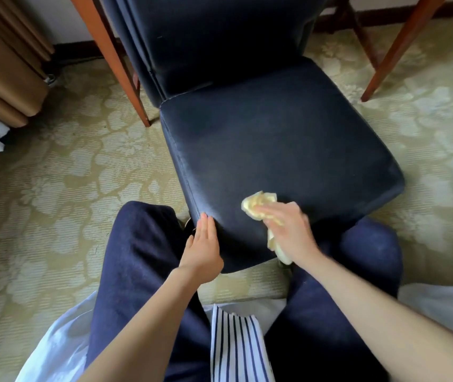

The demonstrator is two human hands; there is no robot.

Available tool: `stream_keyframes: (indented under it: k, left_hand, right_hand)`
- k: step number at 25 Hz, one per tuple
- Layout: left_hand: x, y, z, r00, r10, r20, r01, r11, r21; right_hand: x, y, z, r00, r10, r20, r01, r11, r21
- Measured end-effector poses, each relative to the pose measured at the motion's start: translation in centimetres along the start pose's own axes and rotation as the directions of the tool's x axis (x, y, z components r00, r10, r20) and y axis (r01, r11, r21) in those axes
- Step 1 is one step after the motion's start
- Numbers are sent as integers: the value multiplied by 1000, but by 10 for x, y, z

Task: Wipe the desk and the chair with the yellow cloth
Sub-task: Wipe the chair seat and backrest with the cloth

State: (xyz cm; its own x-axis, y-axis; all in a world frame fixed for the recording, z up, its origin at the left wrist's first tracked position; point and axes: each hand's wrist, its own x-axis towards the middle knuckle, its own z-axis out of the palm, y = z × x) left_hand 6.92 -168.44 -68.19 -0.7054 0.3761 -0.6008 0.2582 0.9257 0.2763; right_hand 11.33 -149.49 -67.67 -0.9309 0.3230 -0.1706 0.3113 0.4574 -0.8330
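Floral carpet (68, 175); navy chair seat (288, 139). Yellow cloth (258, 206): soft, light, best taken bunched; gripped by right hand (288, 230). Left hand (203, 244) flat on seat corner, fingers straight.

yellow cloth (258, 206), navy chair (274, 139), floral beige carpet (68, 175)
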Motion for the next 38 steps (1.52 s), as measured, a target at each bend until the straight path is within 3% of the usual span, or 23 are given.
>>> stream_keyframes:
  k: [3, 6, 8, 10, 12, 15, 18, 21, 25, 27, 29, 32, 34, 38]
  left_hand:
    - [3, 10, 2, 999, -41, -1, 41, 997, 69]
    - [8, 16, 1, 997, -65, 29, 63, 995, 83]
    - [10, 15, 1, 997, -68, 35, 65, 995, 82]
    - [13, 12, -1, 998, -63, 23, 61, 994, 91]
    - [15, 8, -3, 997, -70, 16, 68, 993, 97]
    - [22, 3, -6, 998, -67, -5, 67, 996, 53]
    - [27, -2, -10, 999, -32, -13, 31, 999, -13]
    - [28, -11, -15, 1000, 10, 1, -9, 995, -95]
    - [24, -20, -20, 995, 17, 100, -4, 991, -133]
    - [24, -18, -23, 988, 25, 155, -15, 997, -69]
    - [20, -15, -32, 987, 73, 141, -71, 997, -16]
    - [8, -7, -57, 985, 169, 43, -170, 985, 17]
    - [-7, -3, -83, 970, 230, -84, -235, 970, -66]
    - [-50, 3, -160, 829, 353, -433, -455, 877, -155]
  right_hand:
    - [34, 27, -69, 945, 124, -302, -172, 975, -141]
    - [57, 66, -128, 883, 176, -435, -326, 897, -298]
    - [64, 86, -149, 790, 293, -538, -457, 867, -199]
    - [67, 93, -148, 639, 463, -614, -604, 796, -29]
    - [64, 91, -127, 606, 497, -621, -649, 761, -25]
    - [54, 86, -94, 684, 378, -624, -543, 835, -90]
    - [49, 79, -68, 736, 315, -599, -513, 837, -190]
    - [44, 57, -28, 768, 317, -556, -445, 889, -108]
    - [32, 21, 28, 931, 223, -290, -306, 909, -282]
    - [27, 6, 41, 973, 215, -86, -232, 899, -371]
    - [22, -14, 43, 982, 158, 106, -113, 934, -339]
    - [20, -54, 26, 957, -26, 288, 94, 970, -226]
    - [23, -90, 10, 925, -147, 351, 241, 940, -241]
    - [30, -173, -29, 884, -389, 260, 456, 840, -293]
